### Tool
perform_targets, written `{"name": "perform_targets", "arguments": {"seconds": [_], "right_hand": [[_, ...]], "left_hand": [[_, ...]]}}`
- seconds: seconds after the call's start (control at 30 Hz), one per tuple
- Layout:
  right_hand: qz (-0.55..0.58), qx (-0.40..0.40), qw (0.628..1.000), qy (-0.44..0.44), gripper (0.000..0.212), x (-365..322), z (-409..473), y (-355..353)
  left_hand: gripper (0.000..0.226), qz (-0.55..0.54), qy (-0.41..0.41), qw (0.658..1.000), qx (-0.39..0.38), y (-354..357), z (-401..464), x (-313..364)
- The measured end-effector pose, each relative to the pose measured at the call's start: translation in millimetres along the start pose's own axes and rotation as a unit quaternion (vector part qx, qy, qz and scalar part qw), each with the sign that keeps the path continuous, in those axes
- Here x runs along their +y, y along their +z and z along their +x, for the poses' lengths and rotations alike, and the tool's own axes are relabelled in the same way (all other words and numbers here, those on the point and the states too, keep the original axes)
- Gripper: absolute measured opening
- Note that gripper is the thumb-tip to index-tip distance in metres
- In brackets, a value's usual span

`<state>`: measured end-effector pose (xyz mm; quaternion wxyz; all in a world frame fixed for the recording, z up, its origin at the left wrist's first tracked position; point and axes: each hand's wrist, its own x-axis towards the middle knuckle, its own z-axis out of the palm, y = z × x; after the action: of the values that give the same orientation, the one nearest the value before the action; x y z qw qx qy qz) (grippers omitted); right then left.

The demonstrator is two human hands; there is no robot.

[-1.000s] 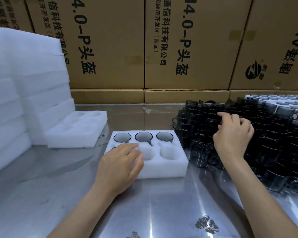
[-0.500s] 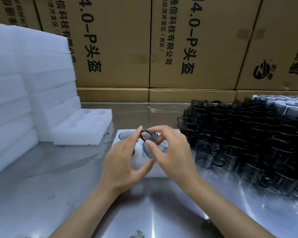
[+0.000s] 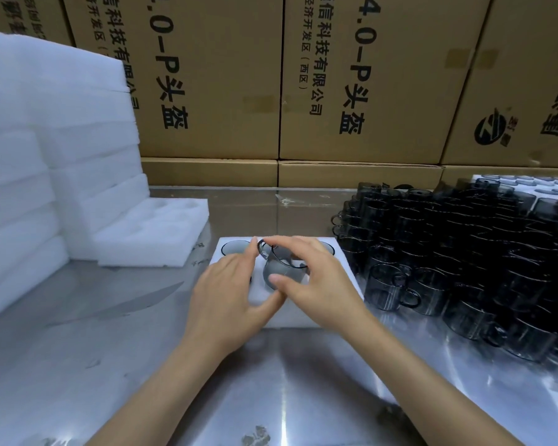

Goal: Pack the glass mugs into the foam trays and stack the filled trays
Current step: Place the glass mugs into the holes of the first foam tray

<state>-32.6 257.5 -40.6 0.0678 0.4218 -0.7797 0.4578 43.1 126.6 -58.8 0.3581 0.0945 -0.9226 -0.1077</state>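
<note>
This is a packing station in a warehouse or factory stockroom. A wall of large brown cardboard cartons (image 3: 361, 78), stacked in rows and printed with bold black Chinese characters and a product code, closes off the far side. The work surface is a bare stainless-steel tabletop (image 3: 78, 365), scuffed and reflective. At the left stands a tall stack of white foam trays (image 3: 45, 140), with one moulded tray (image 3: 155, 233) lying flat beside it. At the right, dozens of identical smoky glass mugs (image 3: 464, 259) crowd together in bulk. Goods in such quantity, shipping cartons and protective foam all point to commercial packaging work, not a home.
</note>
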Motion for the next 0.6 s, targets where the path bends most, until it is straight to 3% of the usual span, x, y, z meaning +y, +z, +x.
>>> {"name": "perform_targets", "arguments": {"seconds": [0.1, 0.3, 0.5, 0.6], "right_hand": [[-0.026, 0.021, 0.999, 0.014, 0.052, -1.9, 1.8, 2.6], [-0.078, -0.018, 0.996, 0.046, 0.053, 1.4, 5.5, 7.5], [-0.105, -0.045, 0.993, 0.022, 0.065, 1.2, -0.9, 4.9], [-0.145, -0.065, 0.987, -0.036, 0.067, 5.4, -12.0, -5.2]], "left_hand": [[0.071, -0.029, 0.014, 0.999, -0.001, -0.4, -0.9, 0.5], [0.071, -0.075, 0.041, 0.996, 0.005, -1.8, -2.3, -5.2], [0.07, -0.097, 0.083, 0.991, -0.029, -8.6, -4.4, -8.8], [0.069, -0.085, 0.131, 0.987, -0.041, -10.2, -10.8, -15.3]]}}
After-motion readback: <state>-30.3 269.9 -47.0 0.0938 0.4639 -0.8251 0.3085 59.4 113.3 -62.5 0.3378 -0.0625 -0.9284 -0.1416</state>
